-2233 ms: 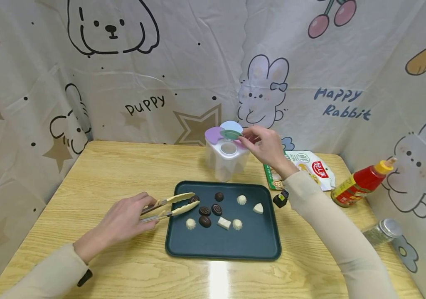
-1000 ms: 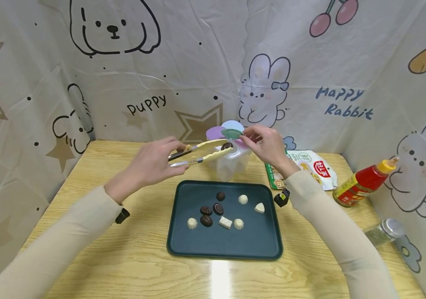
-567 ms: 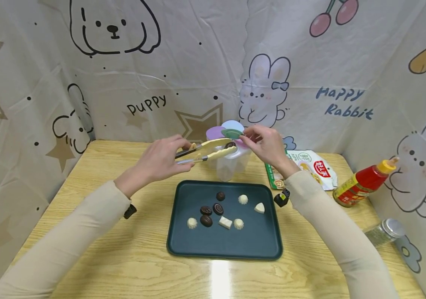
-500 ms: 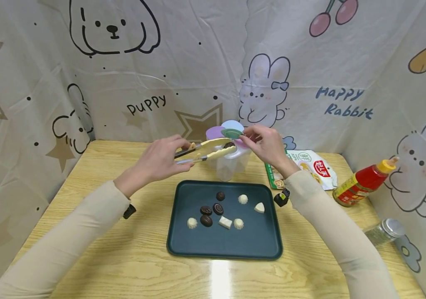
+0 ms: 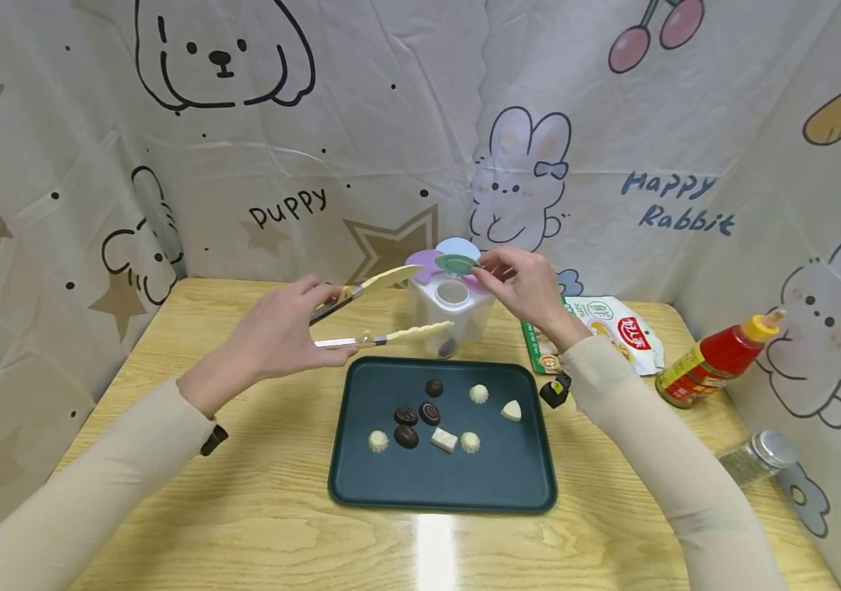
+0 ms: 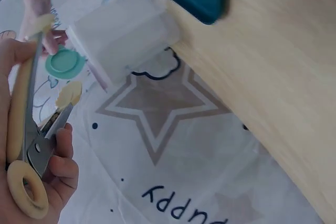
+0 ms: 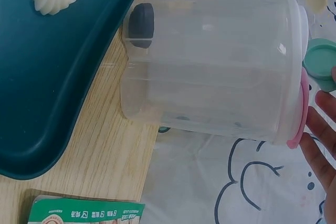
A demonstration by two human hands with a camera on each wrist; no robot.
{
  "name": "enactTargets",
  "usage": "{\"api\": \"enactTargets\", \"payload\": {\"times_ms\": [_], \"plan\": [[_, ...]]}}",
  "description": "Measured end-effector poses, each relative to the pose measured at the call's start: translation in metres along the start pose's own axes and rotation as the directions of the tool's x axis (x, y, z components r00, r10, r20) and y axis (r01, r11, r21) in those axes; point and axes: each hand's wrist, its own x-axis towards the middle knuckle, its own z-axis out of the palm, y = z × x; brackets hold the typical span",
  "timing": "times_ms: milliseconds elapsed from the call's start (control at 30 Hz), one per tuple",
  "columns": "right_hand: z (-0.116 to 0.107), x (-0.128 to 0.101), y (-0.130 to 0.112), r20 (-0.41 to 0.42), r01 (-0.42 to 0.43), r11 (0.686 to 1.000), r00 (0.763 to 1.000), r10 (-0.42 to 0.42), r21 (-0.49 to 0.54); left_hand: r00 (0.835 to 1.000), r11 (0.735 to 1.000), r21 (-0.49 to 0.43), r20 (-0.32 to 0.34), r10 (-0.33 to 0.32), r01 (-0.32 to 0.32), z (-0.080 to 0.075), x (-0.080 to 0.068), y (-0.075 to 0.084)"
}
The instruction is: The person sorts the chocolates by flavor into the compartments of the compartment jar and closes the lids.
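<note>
My left hand [image 5: 280,332] holds a pair of tongs [image 5: 390,276] with cream tips. The tips stand spread apart with nothing between them, left of a clear multi-compartment canister [image 5: 473,324]. Through the canister's wall, a dark chocolate [image 7: 142,24] shows at the bottom of a front compartment. That compartment's round opening is uncovered. Above it, my right hand [image 5: 527,287] pinches the edge of a raised green flap lid [image 5: 457,263]. Purple, blue and pink lids cover the other openings. In front, the dark green tray [image 5: 383,484] bears several dark chocolates [image 5: 406,436] and white chocolates [image 5: 443,440].
Right of the canister lies a white and green food packet [image 5: 630,328]. A red squeeze bottle [image 5: 715,361] and a glass spice jar [image 5: 756,458] are farther right on the wooden table [image 5: 272,509]. A printed curtain [image 5: 383,148] surrounds the back and sides.
The dark chocolate has left the tongs and now lies at the canister's bottom. The tongs have spread apart, and my left hand has drawn back left. My right hand stays at the green lid.
</note>
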Motion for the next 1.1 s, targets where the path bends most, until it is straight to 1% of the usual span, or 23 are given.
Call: {"api": "enactTargets", "payload": {"times_ms": [133,267,467,600,700,833,967,1100], "plan": [[0.000,0.000,0.000,0.002,-0.003,1.000,1.000,0.003,0.000,0.999,0.998,0.057,-0.021,0.033,-0.032,0.002,-0.016,-0.006],[0.000,0.001,0.001,0.000,0.004,1.000,1.000,-0.004,0.002,0.999,0.994,0.097,-0.020,0.045,-0.043,0.005,-0.031,-0.010],[0.001,0.000,0.001,0.002,0.006,1.000,1.000,-0.006,0.002,0.999,0.991,0.122,-0.010,0.051,-0.050,0.012,-0.051,-0.016],[0.000,0.000,0.001,-0.001,0.009,1.000,1.000,-0.009,0.004,0.998,0.991,0.125,0.016,0.053,-0.055,0.017,-0.060,-0.019],[0.001,-0.001,0.001,-0.004,0.012,1.000,1.000,-0.012,0.002,0.997,0.990,0.124,0.036,0.069,-0.073,0.022,-0.067,-0.021],[0.001,0.000,0.002,-0.003,0.015,1.000,1.000,-0.016,-0.006,0.993,0.988,0.123,0.086,0.079,-0.089,0.028,-0.075,-0.021],[0.001,0.000,0.001,-0.003,0.016,1.000,1.000,-0.016,-0.008,0.987,0.990,0.114,0.150,0.064,-0.081,0.032,-0.080,-0.020],[0.001,-0.001,0.001,-0.003,0.020,1.000,1.000,-0.020,-0.008,0.983,0.991,0.117,0.179,0.050,-0.071,0.035,-0.081,-0.019]]}}
